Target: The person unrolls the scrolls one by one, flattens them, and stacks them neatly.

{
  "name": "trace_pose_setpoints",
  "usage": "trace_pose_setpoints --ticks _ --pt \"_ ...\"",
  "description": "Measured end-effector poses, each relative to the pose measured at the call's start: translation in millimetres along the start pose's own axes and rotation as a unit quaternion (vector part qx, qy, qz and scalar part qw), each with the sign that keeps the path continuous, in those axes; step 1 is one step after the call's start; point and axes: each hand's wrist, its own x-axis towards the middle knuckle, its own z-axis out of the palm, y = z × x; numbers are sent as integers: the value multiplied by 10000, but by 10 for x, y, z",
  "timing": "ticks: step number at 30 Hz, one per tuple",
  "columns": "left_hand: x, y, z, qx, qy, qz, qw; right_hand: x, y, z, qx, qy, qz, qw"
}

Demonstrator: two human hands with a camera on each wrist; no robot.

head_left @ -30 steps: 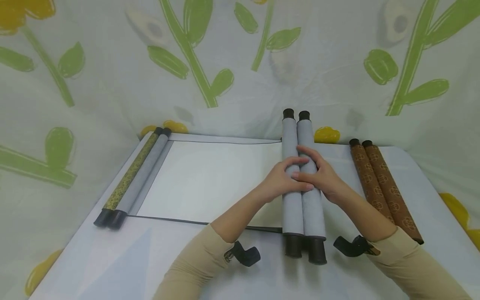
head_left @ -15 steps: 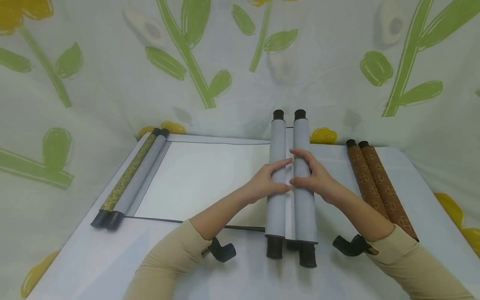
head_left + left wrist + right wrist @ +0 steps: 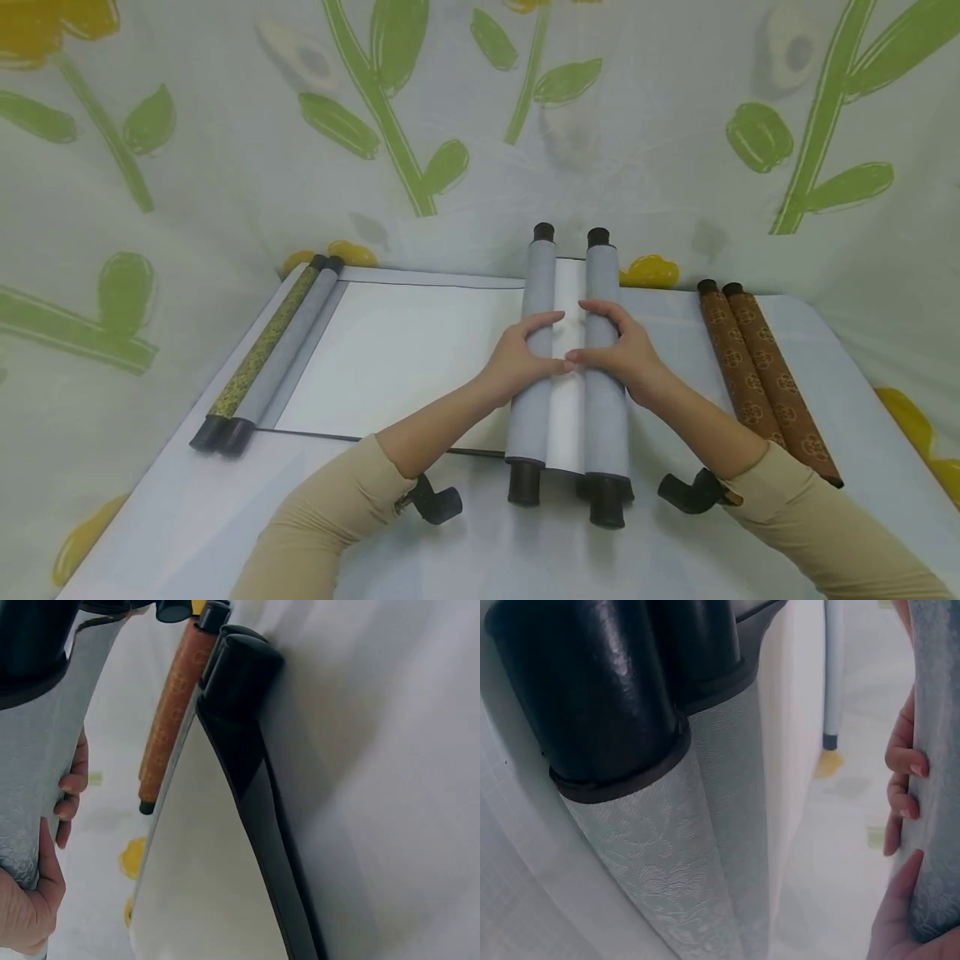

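Note:
A grey-backed scroll is held over the table, its left roll [image 3: 534, 417] and right roll [image 3: 606, 400] apart with a white strip [image 3: 570, 287] showing between them. My left hand [image 3: 517, 358] grips the left roll, thumb and forefinger across its top. My right hand [image 3: 622, 350] grips the right roll the same way. The thumb tips come close together over the strip. Fingers [image 3: 71, 784] curl around the grey fabric in the left wrist view. Below lies another scroll, its white sheet [image 3: 405, 367] spread flat and its black end knobs [image 3: 592, 690] large in the right wrist view.
On the left, a yellow-green patterned roll [image 3: 262, 346] lies beside a grey roll [image 3: 288, 346] at the spread sheet's end. Two brown patterned rolls [image 3: 776, 383] lie on the right. A flower-printed cloth [image 3: 637, 167] hangs behind the table [image 3: 187, 533].
The two held rolls have moved apart, the left one going left with my left hand, and the white strip between them has come into view and widened.

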Motion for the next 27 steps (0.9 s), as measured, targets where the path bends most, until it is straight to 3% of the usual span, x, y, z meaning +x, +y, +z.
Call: trace_pose_setpoints --ticks 8,18,27 --pt "-2 -49 -24 27 101 28 9999 36 13 -9 -226 -72 -248 9994" --pt "-68 -95 -152 591 167 -210 9979 55 56 -52 -194 -99 14 9998" --pt "-60 -137 -235 591 451 -280 9968 78 38 -23 -527 272 -156 9981"
